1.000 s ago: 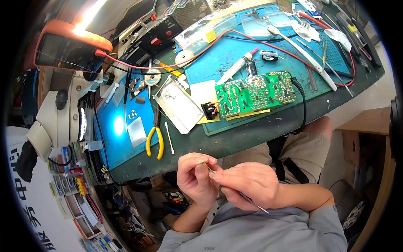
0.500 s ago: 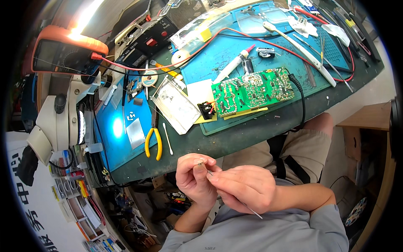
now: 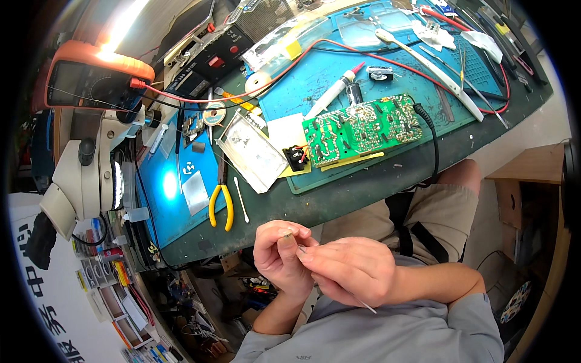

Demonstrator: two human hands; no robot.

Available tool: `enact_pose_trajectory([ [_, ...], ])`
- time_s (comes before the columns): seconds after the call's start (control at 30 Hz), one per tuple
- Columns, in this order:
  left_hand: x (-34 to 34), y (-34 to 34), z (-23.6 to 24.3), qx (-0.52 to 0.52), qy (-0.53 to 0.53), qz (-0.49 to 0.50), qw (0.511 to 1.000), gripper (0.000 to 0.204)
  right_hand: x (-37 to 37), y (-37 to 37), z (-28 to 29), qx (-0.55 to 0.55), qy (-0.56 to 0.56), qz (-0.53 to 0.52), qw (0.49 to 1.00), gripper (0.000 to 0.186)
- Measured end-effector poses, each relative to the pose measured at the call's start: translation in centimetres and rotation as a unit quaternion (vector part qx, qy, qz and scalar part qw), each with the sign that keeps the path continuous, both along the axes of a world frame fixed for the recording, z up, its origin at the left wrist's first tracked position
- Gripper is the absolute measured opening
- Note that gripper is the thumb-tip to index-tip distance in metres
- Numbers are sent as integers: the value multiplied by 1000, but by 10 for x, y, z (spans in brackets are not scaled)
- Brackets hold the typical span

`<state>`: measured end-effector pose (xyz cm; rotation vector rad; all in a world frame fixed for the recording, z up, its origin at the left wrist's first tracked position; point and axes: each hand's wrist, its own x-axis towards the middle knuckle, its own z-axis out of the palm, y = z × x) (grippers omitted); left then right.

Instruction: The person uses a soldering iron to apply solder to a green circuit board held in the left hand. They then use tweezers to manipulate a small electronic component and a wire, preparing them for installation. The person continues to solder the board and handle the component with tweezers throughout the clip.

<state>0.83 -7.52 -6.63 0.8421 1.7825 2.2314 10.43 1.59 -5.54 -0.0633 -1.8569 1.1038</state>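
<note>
Just off the bench's front edge, my two hands meet over my lap. The thumb and fingertips of my left hand (image 3: 279, 259) pinch a tiny dark part (image 3: 287, 236), too small to name. My right hand (image 3: 356, 270) is closed around a thin, pale metal rod-like tool (image 3: 367, 307). Its rear end sticks out below my palm, and its front end points at the left fingertips. Most of the tool is hidden inside the hand. On the bench beyond lies a green circuit board (image 3: 363, 130), solder side up, with a black socket (image 3: 296, 158) wired at its left end.
Yellow-handled pliers (image 3: 229, 209), a cotton swab (image 3: 241, 201) and a clear plastic tray (image 3: 251, 151) lie left of the board. An orange multimeter (image 3: 100, 78) stands behind a microscope arm (image 3: 66, 175). A white brush (image 3: 430, 74), tweezers and a red test lead spread over the blue mat (image 3: 290, 91).
The tool's front end has drawn back slightly from the tiny part at my left fingertips. Both hands stay almost in place, while the whole view has shifted a little.
</note>
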Motion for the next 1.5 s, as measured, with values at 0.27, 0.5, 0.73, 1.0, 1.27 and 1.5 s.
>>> enact_pose_trajectory([
  [0.27,-20,-7,-7,-4,299,35,954,9,8,6,4,-8,17,20,1000,32],
  [0.5,-37,-20,3,-113,501,7,858,12,19,11,8,-22,-27,9,999,34],
  [0.73,-46,-25,5,-92,545,-37,833,18,18,14,8,-179,-80,100,975,24],
  [1.0,-47,-22,8,-50,569,-68,818,27,10,5,11,-254,-40,80,963,26],
  [1.27,-23,-20,22,-134,266,-120,947,17,8,12,7,-115,-45,6,992,29],
  [1.5,-16,-21,32,-139,79,-156,975,13,6,15,1,-14,-26,-43,999,31],
])
